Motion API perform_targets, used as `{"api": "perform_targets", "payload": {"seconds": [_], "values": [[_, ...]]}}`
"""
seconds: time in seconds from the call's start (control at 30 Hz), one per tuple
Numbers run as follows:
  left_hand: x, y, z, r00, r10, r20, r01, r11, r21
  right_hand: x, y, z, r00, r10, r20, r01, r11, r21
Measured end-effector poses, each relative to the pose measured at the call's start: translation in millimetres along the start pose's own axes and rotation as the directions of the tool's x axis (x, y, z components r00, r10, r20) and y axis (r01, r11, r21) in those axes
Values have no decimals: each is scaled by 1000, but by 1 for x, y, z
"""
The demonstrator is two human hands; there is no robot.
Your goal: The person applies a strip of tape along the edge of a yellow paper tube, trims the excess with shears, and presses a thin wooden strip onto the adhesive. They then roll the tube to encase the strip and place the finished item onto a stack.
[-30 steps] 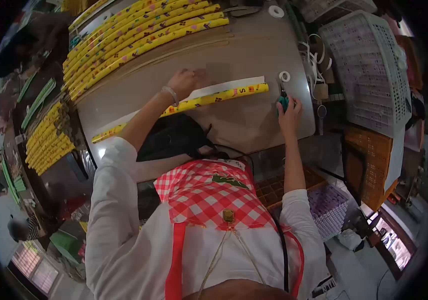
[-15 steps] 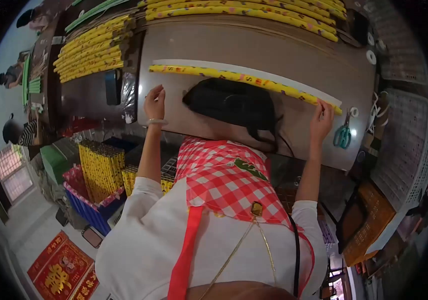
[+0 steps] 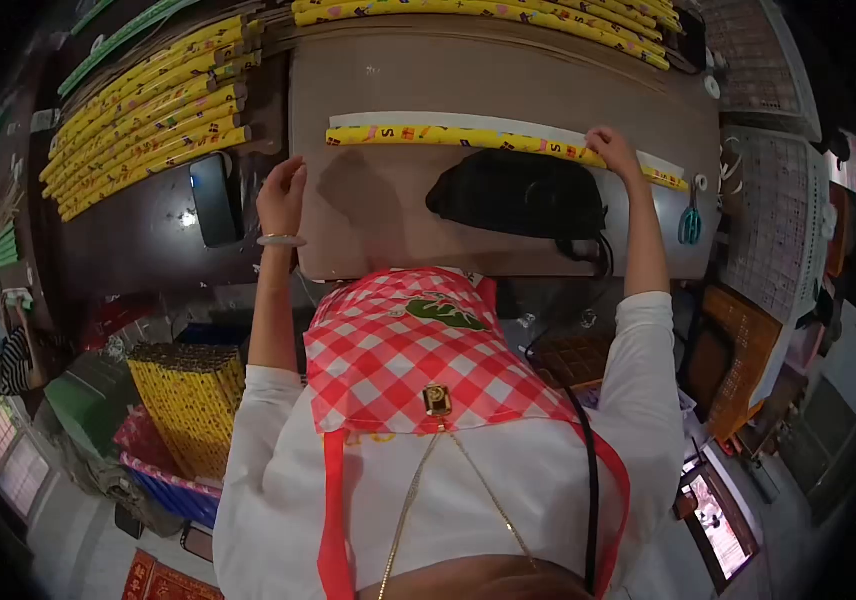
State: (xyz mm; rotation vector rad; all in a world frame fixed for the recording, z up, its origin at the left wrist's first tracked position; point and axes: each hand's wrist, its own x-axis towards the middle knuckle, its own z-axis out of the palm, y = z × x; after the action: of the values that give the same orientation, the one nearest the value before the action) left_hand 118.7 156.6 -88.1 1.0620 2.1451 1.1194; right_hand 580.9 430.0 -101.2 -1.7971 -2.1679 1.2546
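Observation:
A long yellow patterned roll (image 3: 448, 136) lies across the brown table (image 3: 378, 230) on a white sheet (image 3: 428, 120). My right hand (image 3: 610, 150) presses down on the roll close to its right end. My left hand (image 3: 282, 195) rests at the table's left edge, below the roll's left end, and holds nothing. A black bag (image 3: 518, 195) sits on the table between my hands, just in front of the roll.
Teal scissors (image 3: 689, 225) and a small tape ring (image 3: 700, 183) lie at the table's right. A phone (image 3: 212, 198) lies on the dark bench to the left, beside stacked yellow rolls (image 3: 143, 115). More rolls (image 3: 488, 15) line the far edge. A crate of yellow tubes (image 3: 188, 400) stands below left.
My right hand has moved from the roll's right tip to on top of the roll, further left. The view has shifted; my left hand stays near the table's left edge.

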Motion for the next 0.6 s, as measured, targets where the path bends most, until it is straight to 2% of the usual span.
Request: {"api": "perform_targets", "payload": {"seconds": [0.03, 0.1, 0.17, 0.2, 0.27, 0.3, 0.37, 0.4, 0.47, 0.5, 0.57, 0.6], "values": [[-2, -2, -2, 1000, -3, 7, 4, 1000, -11, 0, -12, 7, 998, -20, 53, 21, 1000, -23], [-3, -4, -11, 990, -114, 84, 116, 993, -16, 6, -20, 17, 997, -10, 80, 14, 998, -55], [-1, -6, -12, 987, -111, 112, 111, 994, 11, 10, -25, 25, 998, -62, -30, 51, 954, -296], [-1, -6, -11, 985, -104, 138, 100, 994, 38, 10, -27, 25, 998, -60, -28, 49, 954, -297], [8, -14, -3, 985, -93, 148, 92, 996, 10, 8, -30, 17, 998, 0, -63, 3, 999, 39], [13, -14, -1, 989, -73, 130, 69, 997, 32, 6, -31, 10, 998, 6, -63, -4, 999, 34], [27, -23, 6, 994, -26, 106, 19, 998, 59, 4, -29, -7, 968, 80, -239, -76, 997, 23], [32, -19, 8, 994, -23, 110, 17, 998, 55, 3, -31, -9, 966, 83, -244, -80, 997, 21], [41, -10, 13, 993, -93, 79, 79, 984, 158, 3, -36, -8, 985, 52, -166, -24, 986, 168], [43, -11, 17, 996, -74, 42, 73, 997, 36, 5, -39, -6, 992, 31, -125, -1, 971, 240], [50, 3, 23, 997, -72, 9, 71, 994, 82, 13, -41, 10, 998, -21, -64, 31, 985, 167], [54, 8, 24, 998, -59, -25, 62, 989, 132, 16, -45, 21, 998, -41, 52, 31, 983, 178]]}}
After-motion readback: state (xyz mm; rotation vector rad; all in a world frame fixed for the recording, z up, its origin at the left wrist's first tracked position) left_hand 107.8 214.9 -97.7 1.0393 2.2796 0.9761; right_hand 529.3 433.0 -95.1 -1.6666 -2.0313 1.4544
